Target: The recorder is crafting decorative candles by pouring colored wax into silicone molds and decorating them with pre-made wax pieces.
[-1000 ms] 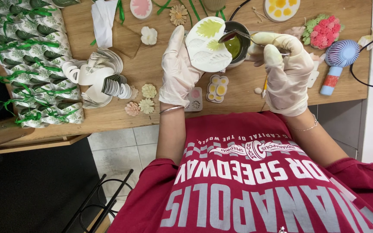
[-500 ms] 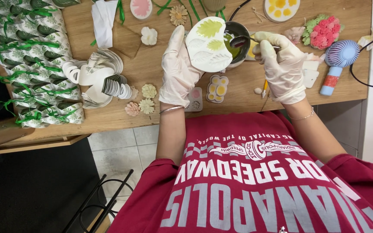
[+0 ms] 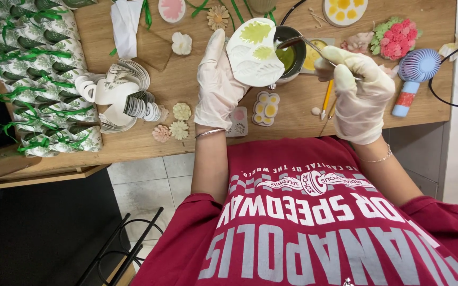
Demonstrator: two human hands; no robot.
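Note:
My left hand (image 3: pixel 219 79), in a white glove, holds up a round white leaf mould (image 3: pixel 255 51). Two of its leaf cavities are filled with green, the others are pale. My right hand (image 3: pixel 360 90), also gloved, grips a thin metal spoon (image 3: pixel 306 43). The spoon's tip sits over a dark bowl of green liquid (image 3: pixel 291 55), just right of the mould. The bowl stands on the wooden table (image 3: pixel 186 122), partly hidden behind the mould.
Green-ribboned leaf-print packets (image 3: pixel 38 74) fill the left side. Stacked white paper shapes (image 3: pixel 117 98), small flower casts (image 3: pixel 178 130), a small yellow-filled mould (image 3: pixel 266 108), a pencil (image 3: pixel 326 98), a pink flower cluster (image 3: pixel 396 38) and a blue handheld fan (image 3: pixel 414 71) lie around. A black frame (image 3: pixel 123 249) stands below.
My right hand has shifted slightly left and up with the spoon, bringing its tip over the bowl beside the mould. My left hand keeps the mould nearly still.

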